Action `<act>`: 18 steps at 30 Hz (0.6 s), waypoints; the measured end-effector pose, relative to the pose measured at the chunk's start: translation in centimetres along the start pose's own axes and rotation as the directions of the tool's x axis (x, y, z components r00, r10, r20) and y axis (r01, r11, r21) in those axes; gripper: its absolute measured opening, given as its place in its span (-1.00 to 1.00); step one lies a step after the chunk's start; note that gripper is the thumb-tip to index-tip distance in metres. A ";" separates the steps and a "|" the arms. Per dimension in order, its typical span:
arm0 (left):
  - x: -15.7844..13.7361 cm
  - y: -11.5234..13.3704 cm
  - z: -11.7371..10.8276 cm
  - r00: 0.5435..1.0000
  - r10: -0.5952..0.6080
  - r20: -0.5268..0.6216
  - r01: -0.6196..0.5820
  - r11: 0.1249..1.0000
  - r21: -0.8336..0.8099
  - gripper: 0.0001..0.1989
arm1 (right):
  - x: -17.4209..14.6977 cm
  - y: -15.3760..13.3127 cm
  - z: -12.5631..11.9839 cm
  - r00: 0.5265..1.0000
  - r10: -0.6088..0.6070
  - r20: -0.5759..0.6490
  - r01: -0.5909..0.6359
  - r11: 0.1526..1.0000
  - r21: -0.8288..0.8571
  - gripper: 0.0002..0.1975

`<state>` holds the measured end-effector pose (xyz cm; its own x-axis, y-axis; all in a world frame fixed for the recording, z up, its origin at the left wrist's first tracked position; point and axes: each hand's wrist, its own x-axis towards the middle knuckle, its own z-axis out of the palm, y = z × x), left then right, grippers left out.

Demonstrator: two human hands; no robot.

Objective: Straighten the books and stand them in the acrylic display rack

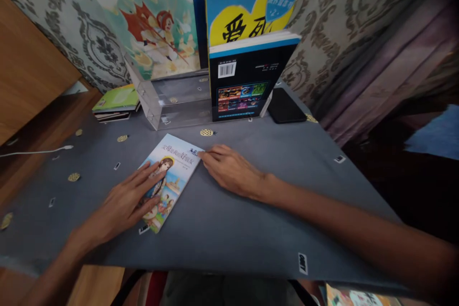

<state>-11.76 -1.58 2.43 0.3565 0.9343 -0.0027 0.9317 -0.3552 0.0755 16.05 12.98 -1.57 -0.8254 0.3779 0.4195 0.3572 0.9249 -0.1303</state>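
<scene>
A thin paperback book point(179, 167) with an illustrated light-blue cover lies at a slant on the grey-covered table. My left hand point(132, 198) rests flat on its lower left part, fingers stretched over the cover picture. At the book's upper right corner, my right hand point(229, 167) has its fingers pinched together on the corner. The fingertips hide just a little of that corner. The book appears shut.
Behind the book stands a clear acrylic book rack point(182, 112) holding several upright books point(247, 71). A dark tablet-like slab point(286, 106) lies right of it, a small book stack point(117, 101) left. A white cable point(39, 150) crosses the left edge.
</scene>
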 end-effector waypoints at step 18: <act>-0.1 2.8 -0.4 0.978 0.175 -0.113 -0.166 0.983 0.081 -0.58 | 3.0 2.5 2.8 0.992 -0.124 0.036 0.119 0.985 0.125 -0.66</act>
<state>-9.22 -2.69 3.02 0.5036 0.8550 0.1236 0.8620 -0.5069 -0.0062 13.18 16.53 -3.17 -0.8783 0.2615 0.4002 0.1994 0.9612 -0.1906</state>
